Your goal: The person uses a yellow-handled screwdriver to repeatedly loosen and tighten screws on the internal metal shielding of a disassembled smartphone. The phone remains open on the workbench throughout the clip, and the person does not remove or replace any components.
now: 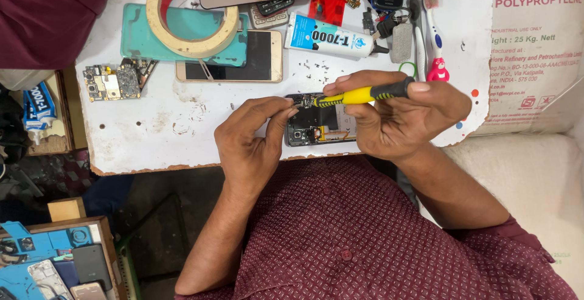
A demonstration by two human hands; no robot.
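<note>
Room is scarce: the opened phone (319, 120) lies at the near edge of the white worktop (158, 136), close to my chest, its long axis running left to right. My right hand (401, 120) grips a yellow-and-black screwdriver (362, 95), likewise lying left-right, tip pointing left onto the phone's upper left corner. My left hand (252, 142) pinches that same corner with fingertips (286, 106) closed. Clear tabletop lies to my left (clutter beyond: tape roll (191, 17), glue tube (328, 37), another phone (234, 62), circuit board (112, 82)).
</note>
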